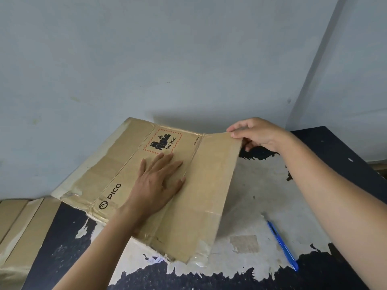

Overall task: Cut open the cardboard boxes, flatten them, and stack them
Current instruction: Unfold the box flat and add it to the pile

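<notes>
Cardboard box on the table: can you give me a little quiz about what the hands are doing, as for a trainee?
1. True or false: the left hand presses flat on the cardboard box.
2. What holds the raised flap by its edge? A) left hand B) right hand C) nothing
3. Fill in: the blue cutter lies on the ___, held by no hand.
Key: 1 true; 2 B; 3 table.
</notes>
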